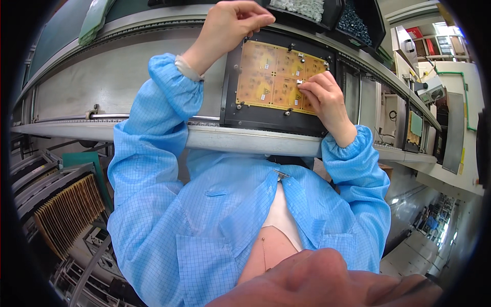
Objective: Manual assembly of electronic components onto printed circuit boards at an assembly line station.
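A yellow-orange circuit board panel [255, 77] lies in a black carrier frame [230, 115], held by several small clamps round its edge. Over the panel's right part, my right hand [327, 100] is closed in a pinch on a small white component [299, 82] at the board's surface. My left hand [235, 25] hovers beyond the panel's far left corner, thumb and fingers pinched together. Whatever those left fingertips hold, if anything, is too small to make out. Just past them stands a black bin of small white parts [302, 7].
Beside the white parts is a black bin of dark blue components [354, 25]. A metal conveyor rail [255, 141] runs between my body and the carrier. At lower left stands a rack of upright boards [71, 215]; another carrier with a board [414, 128] sits at right.
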The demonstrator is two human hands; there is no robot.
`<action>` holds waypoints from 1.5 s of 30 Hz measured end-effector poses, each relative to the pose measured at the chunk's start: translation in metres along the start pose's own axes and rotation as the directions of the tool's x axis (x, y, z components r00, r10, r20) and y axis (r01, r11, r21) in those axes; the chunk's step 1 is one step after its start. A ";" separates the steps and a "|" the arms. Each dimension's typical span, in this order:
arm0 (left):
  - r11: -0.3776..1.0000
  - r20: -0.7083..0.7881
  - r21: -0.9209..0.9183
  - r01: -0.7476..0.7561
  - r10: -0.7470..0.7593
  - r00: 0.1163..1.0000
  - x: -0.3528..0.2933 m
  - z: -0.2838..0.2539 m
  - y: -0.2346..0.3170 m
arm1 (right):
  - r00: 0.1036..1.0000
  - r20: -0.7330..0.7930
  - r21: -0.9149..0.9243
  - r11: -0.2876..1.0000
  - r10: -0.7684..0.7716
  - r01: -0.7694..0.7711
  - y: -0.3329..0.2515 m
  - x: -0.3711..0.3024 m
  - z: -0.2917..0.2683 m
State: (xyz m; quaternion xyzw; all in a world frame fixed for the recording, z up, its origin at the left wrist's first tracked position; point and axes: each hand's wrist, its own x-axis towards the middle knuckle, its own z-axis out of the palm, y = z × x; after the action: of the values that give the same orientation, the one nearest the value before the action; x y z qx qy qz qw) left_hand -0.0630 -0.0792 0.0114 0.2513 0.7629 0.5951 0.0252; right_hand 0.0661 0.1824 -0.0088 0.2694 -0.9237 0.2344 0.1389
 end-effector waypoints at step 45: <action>0.713 0.125 0.672 -0.202 0.159 0.979 -0.014 0.043 -0.033 | 0.893 0.061 0.723 0.597 0.446 -0.347 0.053 0.042 -0.013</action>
State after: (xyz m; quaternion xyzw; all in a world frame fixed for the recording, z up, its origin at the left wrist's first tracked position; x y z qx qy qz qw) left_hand -0.0486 -0.0520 -0.0354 0.3333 0.8984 0.2662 -0.1049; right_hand 0.0038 0.2107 -0.0013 0.0739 -0.7831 0.6169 0.0251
